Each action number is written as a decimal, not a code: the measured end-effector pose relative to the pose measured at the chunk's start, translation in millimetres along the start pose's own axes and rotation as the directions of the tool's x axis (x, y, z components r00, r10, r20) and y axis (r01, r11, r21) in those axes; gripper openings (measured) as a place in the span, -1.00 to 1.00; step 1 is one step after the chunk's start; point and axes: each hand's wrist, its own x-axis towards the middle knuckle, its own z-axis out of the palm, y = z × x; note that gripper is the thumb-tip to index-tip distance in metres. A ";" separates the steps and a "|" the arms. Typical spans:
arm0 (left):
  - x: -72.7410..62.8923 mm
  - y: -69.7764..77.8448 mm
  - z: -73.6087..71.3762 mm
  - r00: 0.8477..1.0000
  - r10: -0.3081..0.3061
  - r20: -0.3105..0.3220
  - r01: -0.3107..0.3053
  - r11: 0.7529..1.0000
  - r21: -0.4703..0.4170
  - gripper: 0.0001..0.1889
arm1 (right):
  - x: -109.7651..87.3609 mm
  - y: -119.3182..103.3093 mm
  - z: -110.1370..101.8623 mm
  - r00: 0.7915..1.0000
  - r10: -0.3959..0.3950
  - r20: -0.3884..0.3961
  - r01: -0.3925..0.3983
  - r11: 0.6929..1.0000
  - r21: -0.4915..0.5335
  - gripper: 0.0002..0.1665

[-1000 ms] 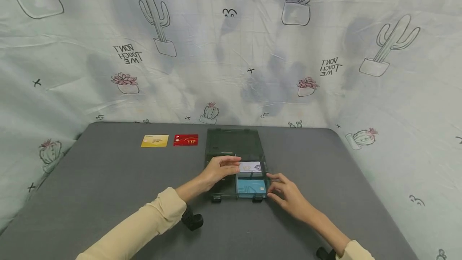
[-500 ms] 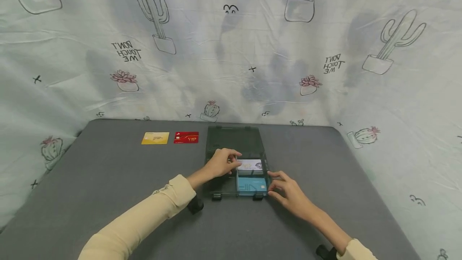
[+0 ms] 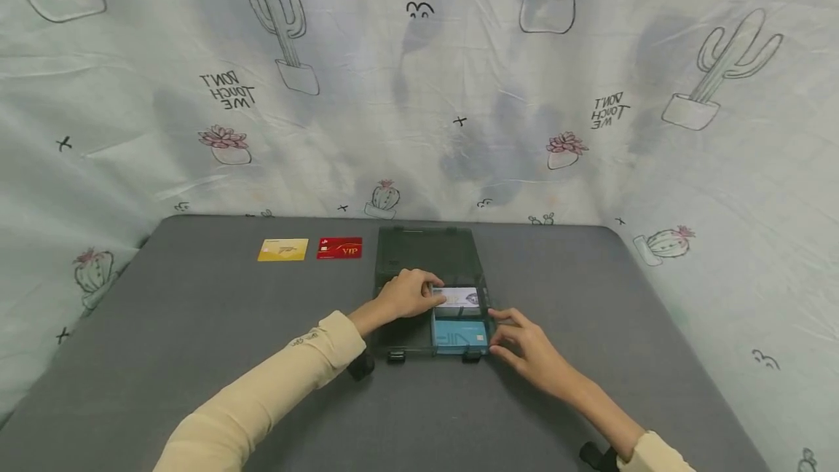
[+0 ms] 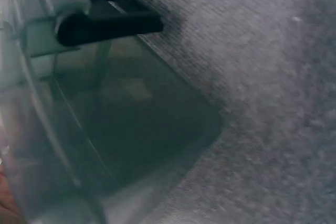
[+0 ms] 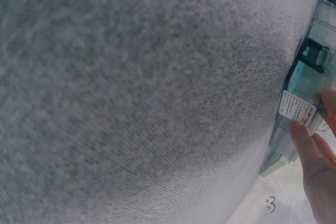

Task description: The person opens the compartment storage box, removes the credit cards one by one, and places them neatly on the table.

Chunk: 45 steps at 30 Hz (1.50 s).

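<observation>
A dark see-through plastic card box (image 3: 429, 250) lies with its lid folded back. Its right-hand compartments hold white cards (image 3: 462, 297) and blue cards (image 3: 459, 337). Over the white stack, my left hand (image 3: 403, 293) has thumb and fingers curled at the left end of the top white card and seems to pinch it; the fingertips are partly hidden. My right hand (image 3: 540, 359) rests its fingertips against the box's right side. In the right wrist view, fingers (image 5: 307, 148) touch that side beside a white label (image 5: 297, 107).
A yellow card (image 3: 282, 250) and a red VIP card (image 3: 339, 248) lie apart on the grey table (image 3: 197, 355), left of the lid. Black latches (image 3: 396, 357) stick out along the box's front edge. A cactus-print cloth (image 3: 419, 93) hangs behind.
My left hand has come down onto the white cards from above, and its straight fingers have curled in. The right hand stays at the box's side. The head view has shifted slightly.
</observation>
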 end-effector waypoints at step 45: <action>14.3 18.5 -4.3 0.984 -0.143 0.109 0.131 0.986 0.106 -0.61 | -0.2 -4.3 1.6 1.000 0.011 -0.017 -0.011 1.000 0.004 -0.84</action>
